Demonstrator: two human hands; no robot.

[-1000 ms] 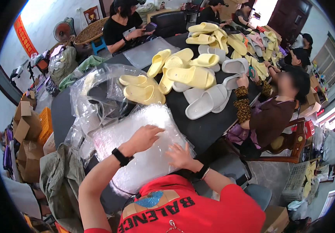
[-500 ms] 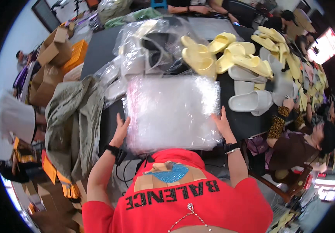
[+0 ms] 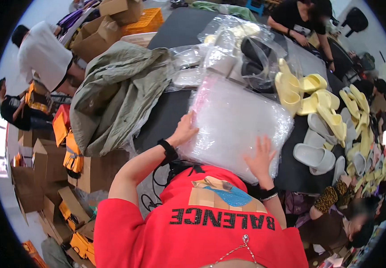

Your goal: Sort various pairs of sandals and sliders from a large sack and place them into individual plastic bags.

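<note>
A stack of clear plastic bags (image 3: 235, 123) with a pink strip along its left edge lies at a slant on the dark table. My left hand (image 3: 185, 129) rests against the left edge of the stack, its fingers apart and not wrapped round anything. Over the near right part of the bags, my right hand (image 3: 261, 158) is open with fingers spread. Just beyond the stack are bagged white slippers (image 3: 222, 58) and dark slippers (image 3: 253, 56) in clear plastic. Loose yellow slippers (image 3: 289, 91) lie off its right side.
White slippers (image 3: 314, 156) sit at the table's right side. An olive cloth (image 3: 121, 89) is heaped to the left, near cardboard boxes (image 3: 97, 38) and an orange crate (image 3: 143, 20). A co-worker (image 3: 302, 22) is at the far side; another person (image 3: 45, 56) stands at left.
The view has swung, so the table appears shifted and turned. My right hand has gone from the stack's right edge onto its top; my left hand stays at the left edge.
</note>
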